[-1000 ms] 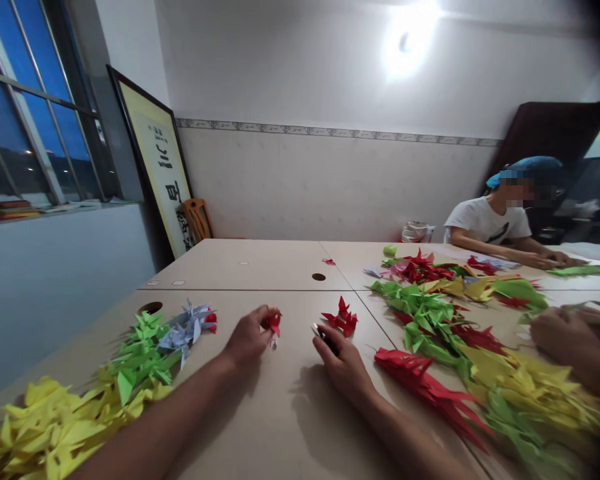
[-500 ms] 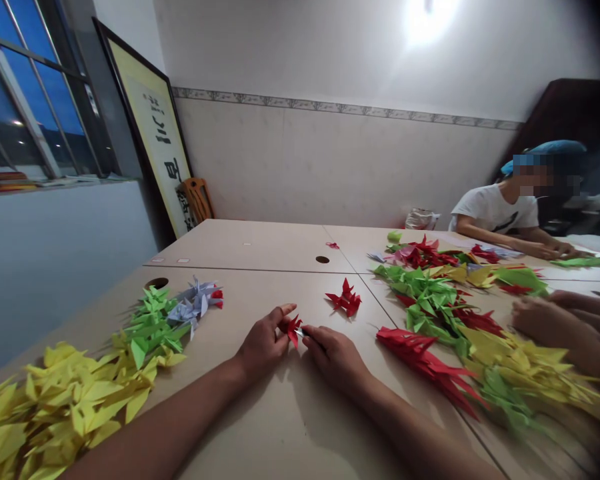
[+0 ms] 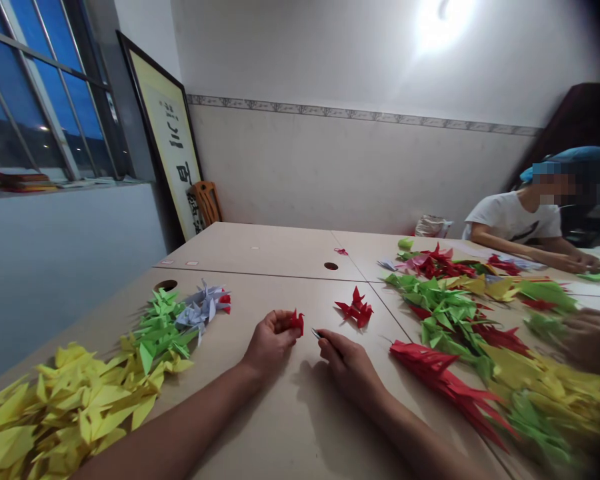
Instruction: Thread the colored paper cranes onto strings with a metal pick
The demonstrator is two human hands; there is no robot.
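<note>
- The left hand [image 3: 271, 343] is curling nearly closed, its fingers gripping a small red folded-paper crane [image 3: 297, 323] at the fingertips!
- The right hand [image 3: 347, 365] is closing into a tight pinch on a small dark tool with a metal tip [image 3: 316, 333], and that tip is pointing at the crane, just beside it but not touching.
- A loose cluster of red paper cranes [image 3: 355, 310] is sitting on the beige table [image 3: 260, 250], just ahead of the crane.
- Left of the crane, pale lilac paper cranes [image 3: 203, 308] are lying against a heap of bright green paper cranes [image 3: 163, 331], with a big pile of yellow paper cranes [image 3: 65, 403] spreading nearer the table's edge.
- Right of the crane, a long bunch of red paper cranes [image 3: 443, 380] is stretching beside more green and yellow heaps [image 3: 510, 360].
- Far right of the crane, a blurred hand of another person [image 3: 587, 340] is reaching in, and a person in a white T-shirt [image 3: 513, 220] is working across the table.
</note>
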